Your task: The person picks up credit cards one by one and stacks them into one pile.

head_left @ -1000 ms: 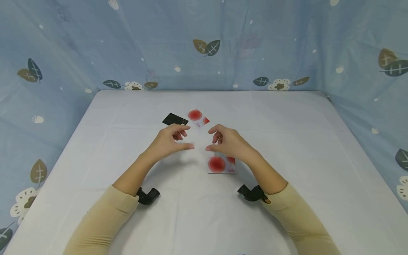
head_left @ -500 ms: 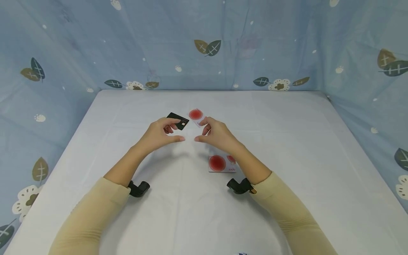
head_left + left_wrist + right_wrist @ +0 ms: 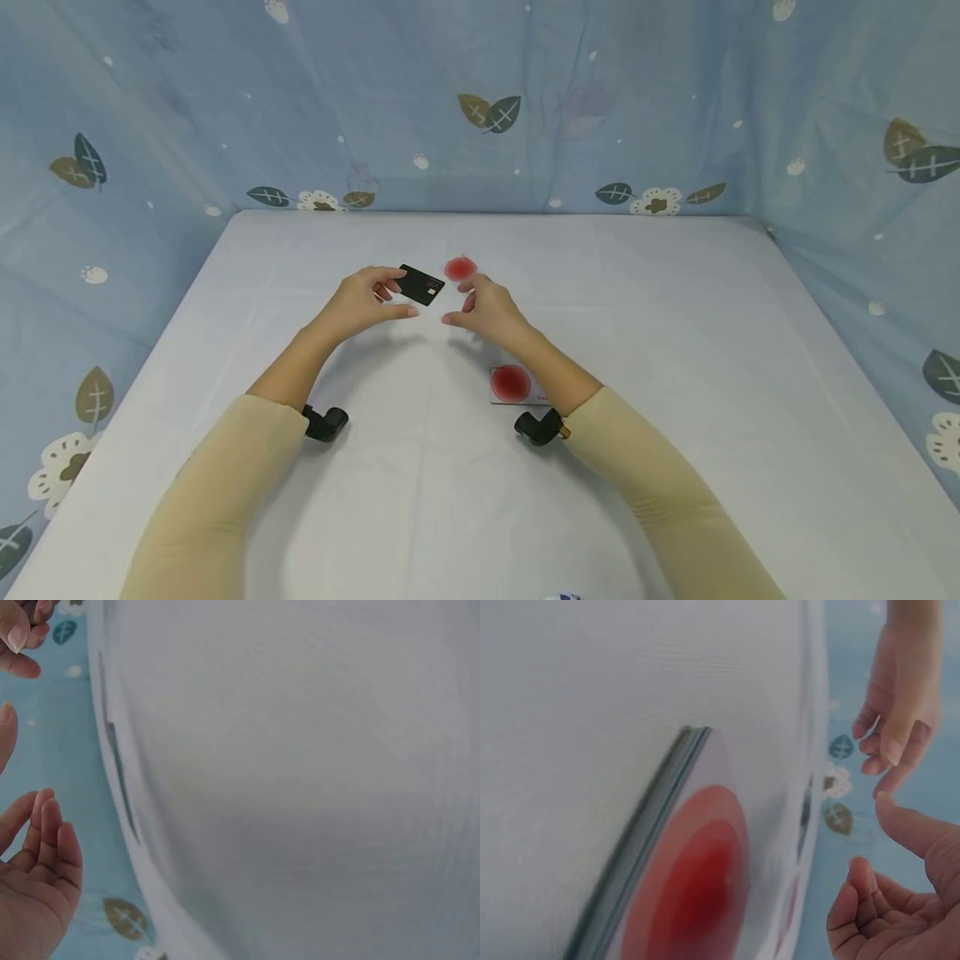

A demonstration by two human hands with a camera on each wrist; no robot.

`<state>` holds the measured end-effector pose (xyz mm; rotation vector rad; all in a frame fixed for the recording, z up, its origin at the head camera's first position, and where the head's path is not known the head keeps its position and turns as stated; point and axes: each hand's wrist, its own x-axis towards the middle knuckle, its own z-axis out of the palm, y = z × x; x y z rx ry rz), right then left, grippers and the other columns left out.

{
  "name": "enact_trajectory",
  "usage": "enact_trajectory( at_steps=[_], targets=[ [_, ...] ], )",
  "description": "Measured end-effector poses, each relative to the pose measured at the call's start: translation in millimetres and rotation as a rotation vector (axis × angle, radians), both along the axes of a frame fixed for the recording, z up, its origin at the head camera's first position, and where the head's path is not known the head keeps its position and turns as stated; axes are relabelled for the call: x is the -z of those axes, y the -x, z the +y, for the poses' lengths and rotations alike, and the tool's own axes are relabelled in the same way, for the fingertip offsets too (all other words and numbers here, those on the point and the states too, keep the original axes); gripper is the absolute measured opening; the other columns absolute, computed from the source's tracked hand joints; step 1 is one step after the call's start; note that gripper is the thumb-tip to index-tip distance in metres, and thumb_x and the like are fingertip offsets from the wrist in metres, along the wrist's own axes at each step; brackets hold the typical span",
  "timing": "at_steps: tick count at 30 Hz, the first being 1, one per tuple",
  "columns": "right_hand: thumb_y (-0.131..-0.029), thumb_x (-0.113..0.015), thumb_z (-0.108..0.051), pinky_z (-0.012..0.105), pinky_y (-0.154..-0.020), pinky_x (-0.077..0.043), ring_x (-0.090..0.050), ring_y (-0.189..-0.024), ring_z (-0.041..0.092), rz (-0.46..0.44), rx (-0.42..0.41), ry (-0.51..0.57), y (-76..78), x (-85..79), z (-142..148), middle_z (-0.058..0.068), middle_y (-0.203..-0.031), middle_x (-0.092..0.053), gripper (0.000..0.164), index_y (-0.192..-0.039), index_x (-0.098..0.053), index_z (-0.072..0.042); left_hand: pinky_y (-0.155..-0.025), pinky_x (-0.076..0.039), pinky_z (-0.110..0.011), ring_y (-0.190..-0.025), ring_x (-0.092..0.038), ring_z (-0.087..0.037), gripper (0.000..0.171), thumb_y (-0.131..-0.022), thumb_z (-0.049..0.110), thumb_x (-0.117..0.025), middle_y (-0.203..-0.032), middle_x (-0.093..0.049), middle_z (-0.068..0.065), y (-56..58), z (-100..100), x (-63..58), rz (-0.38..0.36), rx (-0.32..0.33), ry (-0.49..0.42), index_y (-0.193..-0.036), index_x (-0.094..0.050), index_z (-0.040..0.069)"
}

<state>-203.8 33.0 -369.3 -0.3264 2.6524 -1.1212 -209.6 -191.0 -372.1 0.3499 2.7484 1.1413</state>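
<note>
My left hand (image 3: 360, 304) hovers with thumb and fingers apart. Its fingertips overlap the left end of a black card (image 3: 420, 286) in the head view. The left wrist view shows that black card (image 3: 124, 780) edge-on, flat on the cloth beyond the fingers. My right hand (image 3: 487, 312) is also raised, thumb apart from its bent fingers and nothing between them. It partly hides a white card with a red circle (image 3: 460, 268). Under the right wrist lies a stack of similar red-and-white cards (image 3: 512, 383), its layered edges showing in the right wrist view.
White cloth covers the table (image 3: 675, 333). A blue patterned curtain (image 3: 637, 83) hangs round its back and sides. Black wrist cameras (image 3: 326, 424) jut inward from the sleeves. Part of a white and blue object (image 3: 564, 597) shows at the front edge.
Both hands have moved forward and to the left, over the two far cards. The right hand now covers more of the far red-and-white card. The cards stay where they were.
</note>
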Motion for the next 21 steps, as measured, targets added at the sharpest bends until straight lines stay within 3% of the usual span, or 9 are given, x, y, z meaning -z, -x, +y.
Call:
enact_trajectory(
  at_steps=[9,15,21],
  targets=[
    [-0.079,-0.077,-0.026,0.023,-0.06,-0.041,-0.053,-0.066,0.014,0.012,0.029,-0.043,15.3,6.6,-15,0.006,-0.083,-0.06,0.061,-0.127,-0.051,-0.001,-0.09,-0.043,-0.043,-0.104,-0.052,-0.03,0.076,-0.077,0.033,-0.078,-0.116,-0.056,-0.018,19.4,-8,15.7,-0.032,-0.006,0.086,-0.138,-0.045,0.003],
    [-0.078,-0.078,-0.026,0.026,-0.064,-0.046,-0.058,-0.077,0.018,-0.004,0.03,-0.042,26.2,6.7,-30,0.011,-0.094,-0.064,0.062,-0.127,-0.05,0.001,-0.092,-0.042,-0.047,-0.107,-0.052,-0.034,0.076,-0.078,0.031,-0.076,-0.123,-0.053,-0.022,36.4,-6,15.5,-0.063,-0.016,0.126,-0.139,-0.043,0.0],
    [-0.077,-0.078,-0.029,0.029,-0.073,-0.046,-0.055,-0.084,0.017,0.006,0.049,-0.132,36.3,16.8,-47,0.01,-0.101,-0.064,0.058,-0.12,-0.053,0.0,-0.101,-0.035,-0.051,-0.118,-0.042,-0.038,0.08,-0.079,0.034,-0.076,-0.13,-0.042,-0.026,51.0,-4,15.5,-0.123,-0.052,0.224,-0.142,-0.039,0.001]
  ],
)
